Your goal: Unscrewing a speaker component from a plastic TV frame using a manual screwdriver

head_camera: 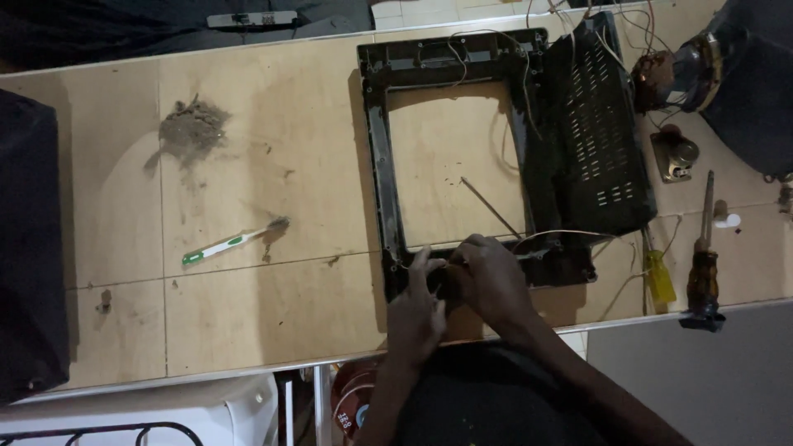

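On plywood table (248,248), both hands' fingers pinch black frame (376,157) near edge, long axis pointing away.

The one camera sat on the person's head and looked almost straight down at the table (273,281) from fairly close, with the hands low in the middle.

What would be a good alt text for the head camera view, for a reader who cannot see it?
Seen from above, a person's left hand and right hand work together at the near edge of a black rectangular plastic frame with thin wires, lying on a wooden table. A green and white toothbrush and a dust pile lie left; screwdrivers lie right.
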